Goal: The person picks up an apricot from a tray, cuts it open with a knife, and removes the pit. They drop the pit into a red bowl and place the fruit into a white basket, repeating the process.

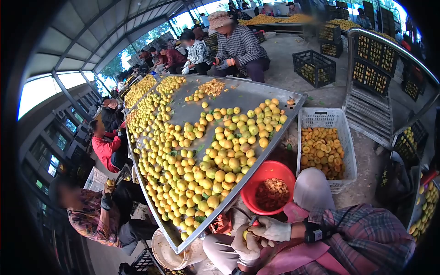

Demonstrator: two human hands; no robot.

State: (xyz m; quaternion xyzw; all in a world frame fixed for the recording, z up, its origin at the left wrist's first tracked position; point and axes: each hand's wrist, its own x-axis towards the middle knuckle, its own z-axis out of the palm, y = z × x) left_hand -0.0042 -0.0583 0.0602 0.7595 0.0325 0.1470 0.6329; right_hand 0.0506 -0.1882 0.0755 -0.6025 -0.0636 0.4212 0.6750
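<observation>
As left hand [246,246] grips it, fruit [245,234] shows yellow, mostly hidden.

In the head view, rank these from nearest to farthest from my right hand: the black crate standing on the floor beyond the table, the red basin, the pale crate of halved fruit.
From the right hand:
1. Red basin, just beyond the hand.
2. Pale crate, beyond the basin, to its right in the picture.
3. Black crate, farther back on the floor.
</observation>
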